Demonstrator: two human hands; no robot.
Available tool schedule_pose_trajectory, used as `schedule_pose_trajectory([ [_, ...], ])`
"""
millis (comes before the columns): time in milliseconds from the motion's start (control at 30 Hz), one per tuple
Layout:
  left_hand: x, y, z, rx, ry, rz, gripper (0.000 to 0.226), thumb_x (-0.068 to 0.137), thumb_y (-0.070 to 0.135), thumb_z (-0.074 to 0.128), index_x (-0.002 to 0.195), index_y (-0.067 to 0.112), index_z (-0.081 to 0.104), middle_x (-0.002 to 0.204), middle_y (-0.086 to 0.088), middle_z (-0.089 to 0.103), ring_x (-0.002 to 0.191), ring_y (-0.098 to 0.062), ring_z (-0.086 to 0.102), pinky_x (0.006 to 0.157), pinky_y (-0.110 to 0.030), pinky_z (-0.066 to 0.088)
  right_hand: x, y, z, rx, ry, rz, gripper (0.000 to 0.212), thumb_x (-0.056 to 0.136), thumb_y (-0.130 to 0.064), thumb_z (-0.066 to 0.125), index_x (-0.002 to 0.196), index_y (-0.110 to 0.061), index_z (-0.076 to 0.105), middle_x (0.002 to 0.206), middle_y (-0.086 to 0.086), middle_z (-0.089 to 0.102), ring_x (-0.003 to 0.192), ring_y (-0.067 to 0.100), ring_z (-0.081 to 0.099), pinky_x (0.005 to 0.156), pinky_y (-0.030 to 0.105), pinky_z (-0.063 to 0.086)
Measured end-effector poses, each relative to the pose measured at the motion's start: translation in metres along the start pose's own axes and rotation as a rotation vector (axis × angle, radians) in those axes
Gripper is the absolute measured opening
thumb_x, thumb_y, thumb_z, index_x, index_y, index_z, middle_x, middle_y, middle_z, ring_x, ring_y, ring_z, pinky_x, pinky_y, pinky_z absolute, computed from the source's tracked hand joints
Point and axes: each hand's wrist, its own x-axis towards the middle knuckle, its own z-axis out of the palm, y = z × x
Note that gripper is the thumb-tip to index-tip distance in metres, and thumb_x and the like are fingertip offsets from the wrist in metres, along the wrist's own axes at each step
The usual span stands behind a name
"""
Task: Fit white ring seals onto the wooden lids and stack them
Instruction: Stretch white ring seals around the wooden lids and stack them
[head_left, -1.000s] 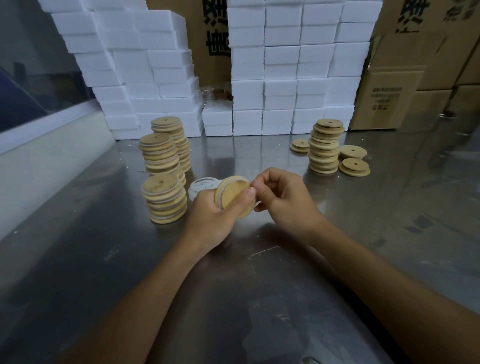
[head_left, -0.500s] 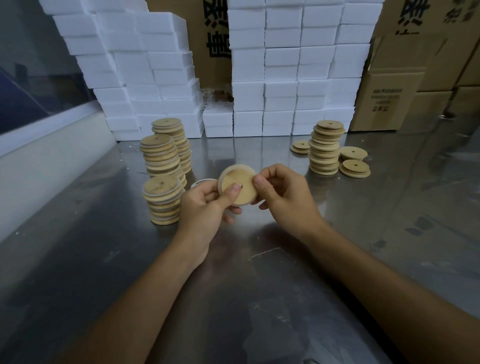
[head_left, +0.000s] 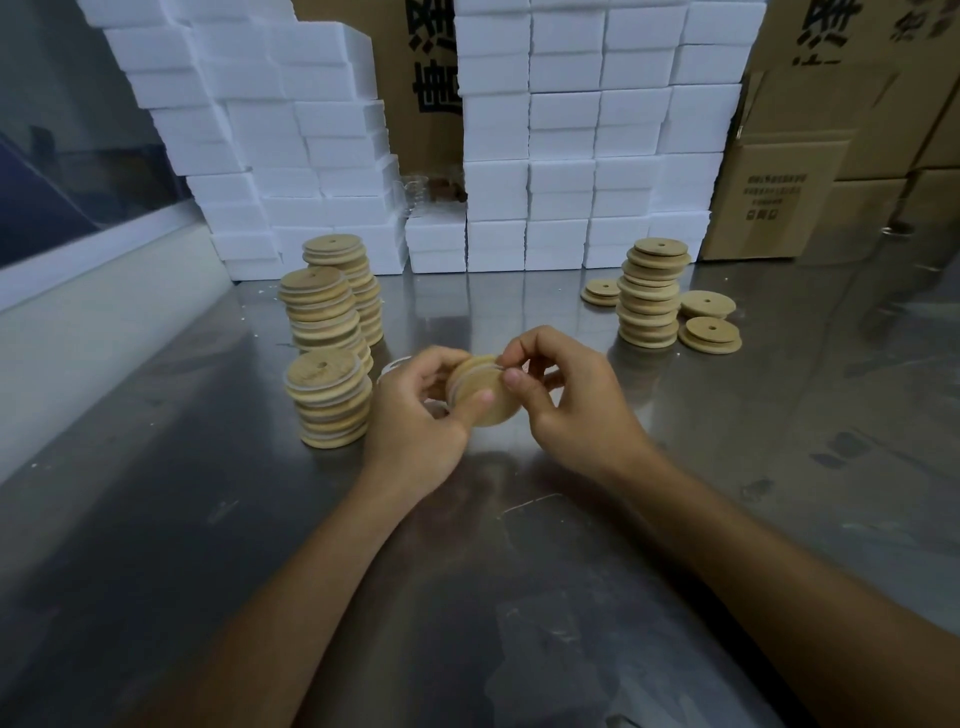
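Tilting on edge above the brushed-steel counter (head_left: 519, 597), a round, smooth wooden lid (head_left: 480, 397) showed its flat face toward the camera, a thin white ring seal (head_left: 475, 365) along its upper rim. The left hand (head_left: 415, 421) gripped it, thumb across the face; right hand (head_left: 566, 400) fingers pinched the rim. Stacked lids (head_left: 327, 400) stood left.

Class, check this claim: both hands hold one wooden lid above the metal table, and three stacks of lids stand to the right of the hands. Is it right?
Not quite. The head view shows the three stacks left of the hands, not right. Both the left hand and right hand do hold one lid above the table.
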Motion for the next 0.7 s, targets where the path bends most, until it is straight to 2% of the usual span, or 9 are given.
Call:
schedule_pose_trajectory([
  [100, -0.001, 0.003, -0.001, -0.201, 0.011, -0.131, 0.026, 0.076, 0.003, 0.08, 0.088, 0.023, 0.068, 0.082, 0.003, 0.074, 0.076, -0.008, 0.071, 0.068, -0.019, 0.055, 0.002, 0.001, -0.001, 0.062, 0.029, 0.025, 0.004, 0.091, -0.009, 0.066, 0.092, -0.01, 0.063, 0.085, -0.006, 0.065, 0.078, 0.02, 0.059, 0.07, 0.032, 0.051],
  [233, 0.001, 0.01, -0.002, -0.484, 0.085, -0.353, 0.021, 0.08, 0.004, 0.075, 0.099, 0.007, 0.068, 0.087, -0.006, 0.076, 0.076, -0.012, 0.071, 0.061, -0.017, 0.052, 0.003, 0.002, 0.0, 0.194, 0.043, 0.081, 0.013, 0.088, -0.009, 0.071, 0.094, -0.011, 0.059, 0.089, 0.011, 0.066, 0.082, 0.028, 0.063, 0.067, 0.03, 0.05],
  [367, 0.0, 0.013, -0.001, -0.727, 0.07, -0.483, 0.019, 0.084, 0.007, 0.069, 0.102, 0.004, 0.065, 0.093, -0.008, 0.075, 0.081, -0.013, 0.072, 0.064, -0.019, 0.055, 0.002, -0.001, 0.006, 0.281, 0.027, 0.106, 0.023, 0.084, -0.011, 0.076, 0.095, -0.018, 0.056, 0.082, 0.0, 0.066, 0.074, 0.012, 0.062, 0.063, 0.021, 0.049],
  [467, -0.002, 0.013, 0.003, -0.791, 0.092, -0.535, 0.014, 0.085, 0.008, 0.069, 0.098, 0.006, 0.065, 0.099, -0.013, 0.074, 0.086, -0.018, 0.074, 0.067, -0.023, 0.058, 0.001, 0.0, 0.009, 0.308, 0.029, 0.12, 0.028, 0.083, -0.009, 0.077, 0.098, -0.017, 0.055, 0.08, 0.0, 0.067, 0.072, 0.012, 0.063, 0.066, 0.027, 0.053],
  [533, -0.002, 0.012, 0.006, -0.63, 0.141, -0.459, 0.016, 0.085, 0.007, 0.071, 0.097, 0.013, 0.063, 0.101, -0.016, 0.074, 0.083, -0.023, 0.074, 0.063, -0.027, 0.059, 0.001, 0.001, 0.01, 0.283, 0.042, 0.12, 0.027, 0.083, -0.008, 0.076, 0.098, -0.017, 0.055, 0.081, 0.001, 0.067, 0.073, 0.015, 0.063, 0.068, 0.032, 0.054],
  [600, -0.004, 0.008, 0.008, -0.287, 0.19, -0.249, 0.026, 0.083, 0.008, 0.075, 0.097, 0.025, 0.062, 0.102, -0.008, 0.072, 0.082, -0.024, 0.073, 0.062, -0.03, 0.059, 0.0, 0.002, 0.011, 0.217, 0.058, 0.082, 0.024, 0.086, -0.008, 0.073, 0.098, -0.018, 0.055, 0.086, -0.002, 0.066, 0.077, 0.015, 0.063, 0.069, 0.031, 0.053],
  [667, -0.004, 0.005, 0.006, 0.074, 0.213, 0.034, 0.027, 0.084, 0.011, 0.075, 0.102, 0.028, 0.065, 0.103, 0.004, 0.069, 0.083, -0.014, 0.068, 0.069, -0.019, 0.054, -0.001, 0.004, 0.01, 0.098, 0.061, 0.008, 0.019, 0.088, -0.008, 0.069, 0.102, -0.016, 0.058, 0.094, -0.005, 0.065, 0.083, 0.01, 0.061, 0.069, 0.028, 0.053],
  [700, -0.004, 0.003, 0.003, 0.215, 0.212, 0.17, 0.023, 0.085, 0.011, 0.074, 0.105, 0.022, 0.069, 0.102, 0.005, 0.068, 0.081, -0.011, 0.065, 0.069, -0.013, 0.049, -0.001, 0.005, 0.009, 0.039, 0.058, -0.03, 0.018, 0.089, -0.007, 0.067, 0.103, -0.016, 0.06, 0.097, -0.005, 0.064, 0.085, 0.008, 0.059, 0.07, 0.027, 0.052],
])
